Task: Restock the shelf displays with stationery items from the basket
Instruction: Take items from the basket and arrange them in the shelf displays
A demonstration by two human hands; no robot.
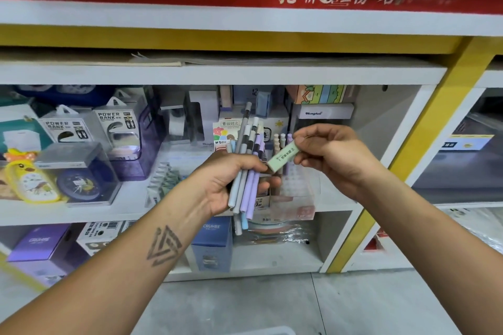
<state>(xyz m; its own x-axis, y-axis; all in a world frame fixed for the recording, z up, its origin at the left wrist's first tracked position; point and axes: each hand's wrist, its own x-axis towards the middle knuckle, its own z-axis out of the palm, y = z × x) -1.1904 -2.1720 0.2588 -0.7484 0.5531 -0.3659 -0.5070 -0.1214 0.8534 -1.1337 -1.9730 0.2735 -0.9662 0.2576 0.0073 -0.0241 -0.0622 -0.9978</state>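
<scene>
My left hand (231,181) grips a bundle of several pastel pens (249,160), blue, grey and purple, held upright in front of the middle shelf. My right hand (330,155) pinches one end of a pale green pen (281,158) whose other end touches the bundle at my left thumb. Behind the hands stands a clear pen display box (296,190) on the white shelf (130,212), with a few pens upright in it. The basket is not in view.
Power bank boxes (68,128), a yellow duck clock (32,179) and a round blue clock in a clear case (81,182) fill the shelf's left. Purple and blue boxes (212,242) sit on the lower shelf. A yellow post (424,130) divides the shelving at right.
</scene>
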